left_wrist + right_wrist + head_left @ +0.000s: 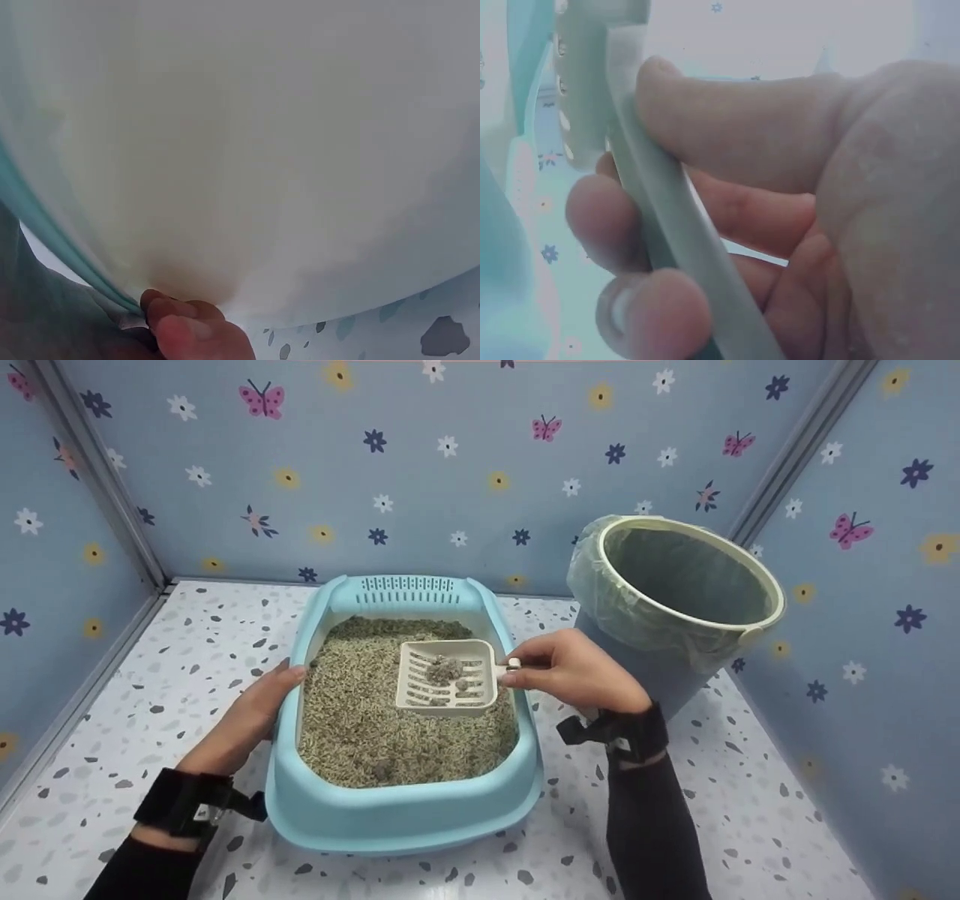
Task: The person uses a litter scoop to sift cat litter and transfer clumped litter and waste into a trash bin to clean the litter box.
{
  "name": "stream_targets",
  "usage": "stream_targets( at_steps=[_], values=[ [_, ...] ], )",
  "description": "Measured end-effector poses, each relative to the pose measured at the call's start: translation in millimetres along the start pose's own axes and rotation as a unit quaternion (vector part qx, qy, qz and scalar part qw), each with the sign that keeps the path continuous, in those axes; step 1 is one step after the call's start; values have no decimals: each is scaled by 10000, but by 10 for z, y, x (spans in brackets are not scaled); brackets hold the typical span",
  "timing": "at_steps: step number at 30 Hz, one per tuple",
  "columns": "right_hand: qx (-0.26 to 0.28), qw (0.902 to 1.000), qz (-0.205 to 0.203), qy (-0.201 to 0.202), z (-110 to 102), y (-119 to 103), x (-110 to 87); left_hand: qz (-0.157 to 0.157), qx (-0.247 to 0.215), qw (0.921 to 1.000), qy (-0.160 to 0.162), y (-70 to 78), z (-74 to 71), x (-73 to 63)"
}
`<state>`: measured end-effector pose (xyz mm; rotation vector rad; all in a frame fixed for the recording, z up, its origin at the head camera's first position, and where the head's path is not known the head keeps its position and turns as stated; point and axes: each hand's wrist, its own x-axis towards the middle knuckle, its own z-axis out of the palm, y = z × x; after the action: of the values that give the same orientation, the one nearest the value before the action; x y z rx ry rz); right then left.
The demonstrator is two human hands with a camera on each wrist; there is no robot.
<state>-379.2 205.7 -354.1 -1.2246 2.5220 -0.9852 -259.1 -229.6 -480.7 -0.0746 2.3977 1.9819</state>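
A light blue litter box [405,817] holds greenish-brown granular litter [360,727]. My left hand [255,709] grips its left rim, thumb over the edge; in the left wrist view, curled fingers [199,337] sit against the pale outer side [247,180]. Above the litter, my right hand [566,667] holds a cream slotted litter scoop [484,652]. Several clumps [444,669] lie on its slots. The right wrist view shows the scoop's handle [682,232] between thumb and curled fingers. Part of the handle is hidden by the hand in the head view.
A bin [694,690] with a pale rim and a translucent liner [600,577] stands at the back right, beyond the right hand. Flowered blue panels [450,465] enclose the back and sides of the speckled white surface [600,817].
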Motion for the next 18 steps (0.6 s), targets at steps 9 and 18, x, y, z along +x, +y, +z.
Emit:
stream_targets(
  at_steps=[9,18],
  values=[
    [-715,9926,439,874,-642,-247,-238,85,34,10000,7,8,-4,-4],
    [-1170,9608,1649,1896,-1373,-238,-513,54,-14,10000,-7,-12,-11,3]
  ],
)
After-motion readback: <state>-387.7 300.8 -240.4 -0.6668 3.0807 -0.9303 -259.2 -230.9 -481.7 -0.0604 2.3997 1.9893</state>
